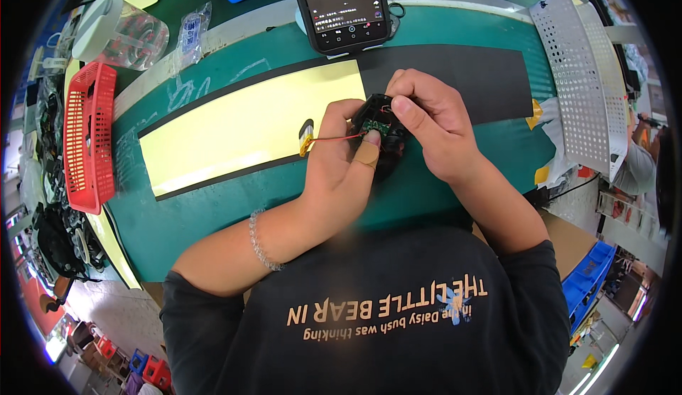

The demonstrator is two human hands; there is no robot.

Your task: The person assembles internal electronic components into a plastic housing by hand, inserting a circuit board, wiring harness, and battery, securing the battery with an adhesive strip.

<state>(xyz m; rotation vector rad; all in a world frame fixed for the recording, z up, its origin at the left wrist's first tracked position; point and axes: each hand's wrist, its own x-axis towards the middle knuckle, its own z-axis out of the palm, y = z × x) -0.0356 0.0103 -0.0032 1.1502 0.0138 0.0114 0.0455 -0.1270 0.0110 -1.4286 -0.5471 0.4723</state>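
Observation:
Between my two hands is a black plastic housing (389, 137) with a small green circuit board (374, 126) inside it. My left hand (339, 160) grips the housing from the left, its thumb pressed at the board and a tan bandage wrapped round that thumb. Red wires run leftward from the board to a small silver battery with yellow tape (306, 143), which hangs beside my left fingers over a yellow sheet (234, 136). My right hand (439, 121) closes on the housing's upper right edge with thumb and fingers. My fingers hide part of the housing.
A phone (344, 11) stands at the far side of the green table mat (185, 228). A black sheet (476, 82) lies right of the yellow one. At left are a red basket (91, 139) and a clear jug (138, 36); at right, a white perforated rack (579, 75).

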